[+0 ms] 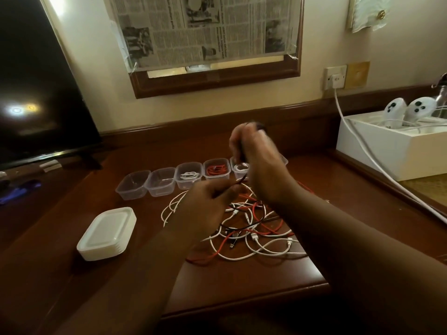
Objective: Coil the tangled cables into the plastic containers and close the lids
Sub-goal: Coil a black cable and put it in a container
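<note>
I am looking down at a dark wooden surface (242,286) set against a cream wall, with a newspaper-covered frame (205,32) above and a dark screen (36,81) far off beyond my left hand. My left hand (205,206) hovers low over the tangle of cables (251,228), its fingers curled and pinching a thin dark cable (239,182) that runs up toward my right hand. My right hand (261,165) is raised above and just beyond the left, fingers curled around the same dark cable; the top of that hand is blurred, so I cannot tell how much cable is gathered there. The tangle of white, red and black cables lies directly beneath both hands, spreading toward me. Just past my hands stands a row of clear plastic containers (188,176): the two farthest out from my left hand hold no cable that I can see, the next holds a coiled white cable (191,175), the next a coiled red cable (217,169), and the one partly hidden behind my right hand shows some white cable inside. A stack of white lids (107,234) sits on the surface well out from my left hand. Well out from my right hand, a white box (387,151) holds two white controllers (406,110), and a white cord (358,146) runs down from a wall socket (335,78).
</note>
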Demonstrator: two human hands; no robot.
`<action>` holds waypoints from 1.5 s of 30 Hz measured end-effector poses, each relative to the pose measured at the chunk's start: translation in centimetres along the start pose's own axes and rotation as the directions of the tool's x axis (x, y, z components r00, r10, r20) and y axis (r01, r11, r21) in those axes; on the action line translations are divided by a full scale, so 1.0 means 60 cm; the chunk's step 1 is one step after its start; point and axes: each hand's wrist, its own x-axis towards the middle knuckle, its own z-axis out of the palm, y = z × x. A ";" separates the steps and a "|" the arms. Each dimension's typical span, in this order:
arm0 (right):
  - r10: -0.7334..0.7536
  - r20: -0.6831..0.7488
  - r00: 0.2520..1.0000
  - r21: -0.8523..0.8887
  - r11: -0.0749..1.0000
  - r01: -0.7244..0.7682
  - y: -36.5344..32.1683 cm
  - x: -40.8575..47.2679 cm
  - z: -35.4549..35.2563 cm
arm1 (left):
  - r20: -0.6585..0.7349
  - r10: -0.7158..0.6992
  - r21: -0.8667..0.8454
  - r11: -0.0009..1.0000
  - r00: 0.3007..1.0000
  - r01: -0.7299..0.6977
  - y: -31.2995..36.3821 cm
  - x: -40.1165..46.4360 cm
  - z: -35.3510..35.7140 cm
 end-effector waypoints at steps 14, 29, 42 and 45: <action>0.409 0.548 0.730 0.061 0.850 -0.522 0.008 -0.036 0.007 | 0.068 0.167 -0.011 0.986 0.984 -0.166 0.007 -0.011 -0.050; 0.458 0.164 0.874 0.254 0.836 -0.486 -0.001 -0.057 0.030 | -0.045 0.411 0.351 0.860 0.910 -0.371 -0.011 0.003 -0.025; 0.741 0.266 0.616 0.585 0.384 -0.714 0.014 -0.064 0.042 | -0.031 0.110 -0.120 0.986 0.993 -0.113 -0.026 0.015 0.002; 0.750 0.240 0.617 0.562 0.411 -0.718 0.022 -0.056 0.045 | -0.046 0.038 -0.284 0.957 0.998 -0.049 -0.034 0.021 0.012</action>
